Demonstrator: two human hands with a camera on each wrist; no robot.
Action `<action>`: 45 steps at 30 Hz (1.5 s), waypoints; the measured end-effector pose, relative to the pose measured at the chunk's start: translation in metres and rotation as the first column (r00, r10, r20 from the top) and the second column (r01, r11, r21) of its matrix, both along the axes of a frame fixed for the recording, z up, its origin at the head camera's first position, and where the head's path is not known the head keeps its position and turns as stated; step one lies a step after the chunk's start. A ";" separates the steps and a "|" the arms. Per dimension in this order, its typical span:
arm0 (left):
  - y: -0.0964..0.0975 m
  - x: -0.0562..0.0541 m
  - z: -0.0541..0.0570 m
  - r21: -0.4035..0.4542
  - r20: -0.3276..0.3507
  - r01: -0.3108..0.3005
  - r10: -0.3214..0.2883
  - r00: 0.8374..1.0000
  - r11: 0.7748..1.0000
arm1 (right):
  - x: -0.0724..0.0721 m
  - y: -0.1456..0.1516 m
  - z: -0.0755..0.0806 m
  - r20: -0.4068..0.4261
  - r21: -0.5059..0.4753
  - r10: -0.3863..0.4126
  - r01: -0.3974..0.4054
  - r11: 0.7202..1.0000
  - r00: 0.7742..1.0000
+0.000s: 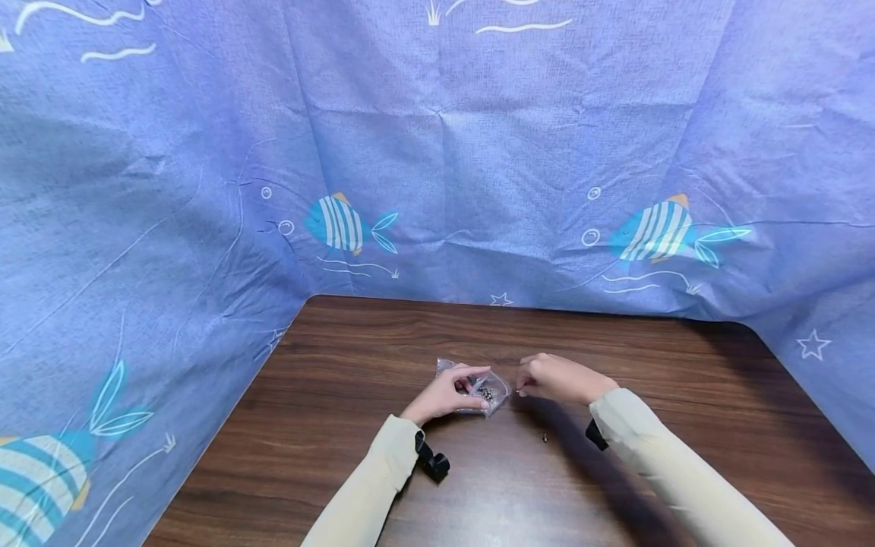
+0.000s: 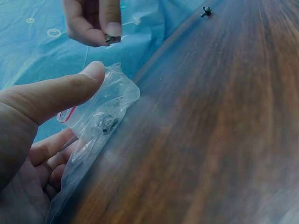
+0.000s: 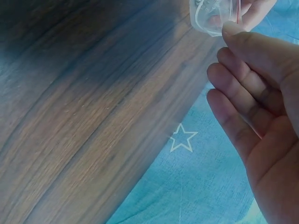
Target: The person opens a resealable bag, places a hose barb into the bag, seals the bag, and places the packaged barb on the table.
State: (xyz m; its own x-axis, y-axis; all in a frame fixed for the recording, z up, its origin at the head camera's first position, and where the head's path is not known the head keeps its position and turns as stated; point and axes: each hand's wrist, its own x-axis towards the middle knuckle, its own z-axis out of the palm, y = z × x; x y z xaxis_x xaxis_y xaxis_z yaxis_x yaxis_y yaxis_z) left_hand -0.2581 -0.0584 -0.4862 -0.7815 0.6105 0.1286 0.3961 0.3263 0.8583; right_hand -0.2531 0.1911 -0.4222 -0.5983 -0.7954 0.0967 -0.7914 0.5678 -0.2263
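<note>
A clear zip bag (image 1: 501,386) with a red line along its seal lies over the table, and several small dark metal pieces (image 1: 486,393) show inside it. My left hand (image 1: 453,391) holds the bag, thumb on one side and fingers on the other, in the left wrist view. Just right of the bag's mouth, my right hand (image 1: 552,377) pinches a small metal piece (image 2: 112,39), perhaps a screw, between thumb and finger. Another such small metal piece (image 1: 544,437) rests on the wood nearer to me. Their exact kind is too small to tell.
The brown wooden table (image 1: 328,365) extends around both hands. Blue cloth (image 1: 444,152) printed with fish hangs behind it and along both sides. A black wrist strap (image 1: 431,458) with a camera sits on the left wrist.
</note>
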 end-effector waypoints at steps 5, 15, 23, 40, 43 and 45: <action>0.000 0.000 -0.001 -0.004 0.001 -0.021 0.021 1.000 1.000 | -0.006 -0.008 0.002 -0.019 -0.018 0.015 -0.015 1.000 1.000; -0.002 -0.001 0.003 -0.002 0.011 0.001 -0.001 1.000 1.000 | -0.012 -0.021 -0.003 -0.029 -0.019 0.001 -0.002 1.000 1.000; -0.001 -0.009 -0.015 0.003 -0.006 -0.024 0.024 1.000 1.000 | -0.011 -0.027 -0.004 -0.032 -0.017 -0.004 0.003 1.000 0.999; 0.002 -0.004 -0.009 -0.012 0.000 -0.031 0.031 1.000 0.999 | -0.006 -0.023 -0.002 -0.019 -0.014 0.011 -0.012 1.000 1.000; 0.000 0.003 0.005 -0.009 0.016 -0.011 0.011 1.000 1.000 | -0.004 -0.018 -0.001 -0.010 -0.009 0.027 -0.027 1.000 1.000; -0.001 0.008 0.015 -0.009 0.021 0.001 -0.001 1.000 1.000 | -0.003 -0.014 -0.001 -0.001 -0.001 0.037 -0.037 0.999 0.999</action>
State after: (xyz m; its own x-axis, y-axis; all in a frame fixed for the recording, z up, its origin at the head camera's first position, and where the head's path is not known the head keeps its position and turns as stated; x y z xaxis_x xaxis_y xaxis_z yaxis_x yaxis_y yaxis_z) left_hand -0.2501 -0.0592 -0.4710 -0.7832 0.6125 0.1068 0.3787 0.3338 0.8632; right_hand -0.2559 0.1771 -0.4236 -0.5681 -0.8171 0.0979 -0.8123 0.5377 -0.2259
